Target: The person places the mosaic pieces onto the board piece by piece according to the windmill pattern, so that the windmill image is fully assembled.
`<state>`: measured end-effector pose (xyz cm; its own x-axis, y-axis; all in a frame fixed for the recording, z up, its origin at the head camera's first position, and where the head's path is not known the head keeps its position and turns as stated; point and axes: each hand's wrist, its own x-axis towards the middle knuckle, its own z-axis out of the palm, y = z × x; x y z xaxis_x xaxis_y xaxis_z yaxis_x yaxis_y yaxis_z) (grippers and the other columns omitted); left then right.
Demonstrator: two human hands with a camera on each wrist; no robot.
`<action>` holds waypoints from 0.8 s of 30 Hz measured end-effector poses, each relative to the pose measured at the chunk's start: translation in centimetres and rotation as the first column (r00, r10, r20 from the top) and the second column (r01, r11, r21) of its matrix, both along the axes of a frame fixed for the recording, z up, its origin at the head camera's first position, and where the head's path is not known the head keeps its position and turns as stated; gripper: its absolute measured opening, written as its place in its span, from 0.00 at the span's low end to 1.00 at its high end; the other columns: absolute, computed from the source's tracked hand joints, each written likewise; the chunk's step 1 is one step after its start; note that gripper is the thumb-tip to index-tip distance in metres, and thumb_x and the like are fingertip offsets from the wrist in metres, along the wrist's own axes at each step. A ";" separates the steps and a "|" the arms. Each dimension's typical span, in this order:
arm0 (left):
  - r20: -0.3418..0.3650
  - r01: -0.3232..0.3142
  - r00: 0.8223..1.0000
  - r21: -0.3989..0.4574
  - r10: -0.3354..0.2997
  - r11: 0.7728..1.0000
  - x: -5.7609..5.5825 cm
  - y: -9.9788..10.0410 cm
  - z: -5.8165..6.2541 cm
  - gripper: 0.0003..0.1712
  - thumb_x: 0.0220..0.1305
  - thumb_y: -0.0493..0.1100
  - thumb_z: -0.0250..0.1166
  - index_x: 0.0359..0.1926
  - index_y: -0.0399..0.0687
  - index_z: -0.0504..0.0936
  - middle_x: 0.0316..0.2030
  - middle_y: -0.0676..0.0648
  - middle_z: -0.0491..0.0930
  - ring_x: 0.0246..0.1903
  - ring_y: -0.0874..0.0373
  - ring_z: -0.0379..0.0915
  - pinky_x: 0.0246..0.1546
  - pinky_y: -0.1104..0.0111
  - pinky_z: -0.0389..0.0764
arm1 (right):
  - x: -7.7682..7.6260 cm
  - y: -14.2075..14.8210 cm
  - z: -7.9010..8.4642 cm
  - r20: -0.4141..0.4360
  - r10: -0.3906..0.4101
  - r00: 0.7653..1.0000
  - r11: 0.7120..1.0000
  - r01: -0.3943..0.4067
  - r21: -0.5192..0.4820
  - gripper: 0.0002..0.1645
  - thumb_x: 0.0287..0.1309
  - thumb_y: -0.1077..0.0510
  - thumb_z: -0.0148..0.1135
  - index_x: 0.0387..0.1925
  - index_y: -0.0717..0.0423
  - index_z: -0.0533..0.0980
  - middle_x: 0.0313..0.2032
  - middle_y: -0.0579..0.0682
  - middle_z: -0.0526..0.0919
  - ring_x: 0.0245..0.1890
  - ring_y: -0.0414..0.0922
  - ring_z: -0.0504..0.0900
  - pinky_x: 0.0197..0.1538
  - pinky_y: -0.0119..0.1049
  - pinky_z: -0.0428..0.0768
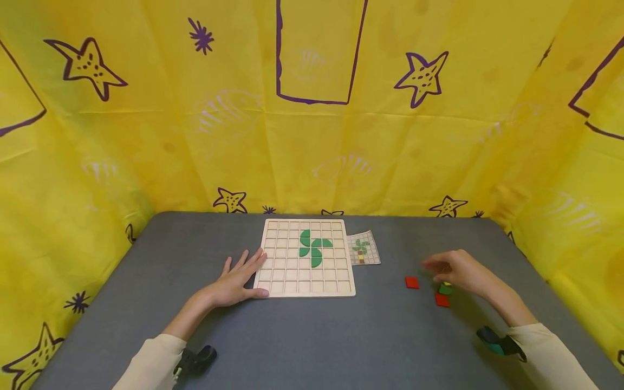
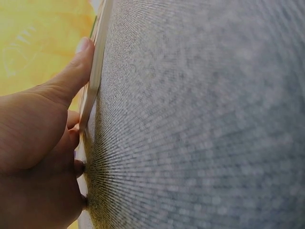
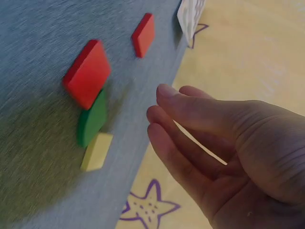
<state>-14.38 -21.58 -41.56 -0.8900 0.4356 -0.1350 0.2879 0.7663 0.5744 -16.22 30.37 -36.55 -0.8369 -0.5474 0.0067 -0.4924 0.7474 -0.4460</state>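
Observation:
A pale wooden grid board (image 1: 283,273) lies on the table, with several green quarter-round pieces (image 1: 317,260) set in a pinwheel on it. My left hand (image 1: 233,283) rests along the board's left edge, fingers spread, thumb at the near corner. To the right, my right hand (image 1: 460,271) hovers over a few loose pieces, fingers loosely bent and nothing between them. Below it in the right wrist view are a red square (image 3: 88,74), a green curved piece (image 3: 93,119) and a small yellow piece (image 3: 97,151), close together. Another red square (image 1: 411,283) lies apart, nearer the board.
A small printed card (image 1: 370,253) showing a grid with a green pinwheel and small coloured squares lies against the board's right side. The grey table (image 1: 302,341) ends at a yellow cloth (image 1: 302,157) hung behind and at both sides.

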 end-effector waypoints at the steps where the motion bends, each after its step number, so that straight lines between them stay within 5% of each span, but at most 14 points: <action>1: 0.002 -0.001 1.000 0.000 0.001 1.000 0.0 0.0 0.0 0.55 0.60 0.61 0.67 0.77 0.41 0.49 0.77 0.38 0.41 0.73 0.31 0.27 0.63 0.34 0.23 | 0.1 0.3 0.0 0.000 0.003 1.000 1.000 -0.003 0.002 0.19 0.50 0.71 0.70 0.47 0.68 0.82 0.42 0.58 0.87 0.39 0.51 0.85 0.39 0.37 0.83; 9: 0.009 0.000 1.000 0.000 0.000 1.000 -0.1 0.0 0.1 0.55 0.61 0.60 0.66 0.77 0.41 0.49 0.77 0.38 0.41 0.73 0.31 0.27 0.63 0.34 0.22 | 0.9 2.3 -0.7 0.091 0.050 0.995 0.999 -0.048 -0.026 0.21 0.47 0.72 0.71 0.46 0.70 0.80 0.39 0.59 0.87 0.37 0.52 0.85 0.36 0.34 0.83; 24: 0.012 -0.007 1.000 0.001 0.007 1.000 0.0 0.0 0.0 0.55 0.61 0.61 0.66 0.77 0.42 0.49 0.77 0.38 0.41 0.73 0.31 0.26 0.63 0.35 0.22 | 1.8 3.0 -2.8 0.005 -0.042 0.999 0.998 0.042 -0.044 0.20 0.45 0.69 0.74 0.44 0.65 0.81 0.39 0.55 0.85 0.34 0.48 0.84 0.35 0.32 0.82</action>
<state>-14.37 -21.56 -41.53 -0.8914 0.4293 -0.1455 0.2754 0.7679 0.5783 -14.39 33.34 -39.36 -0.8593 -0.5108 0.0268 -0.4590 0.7469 -0.4812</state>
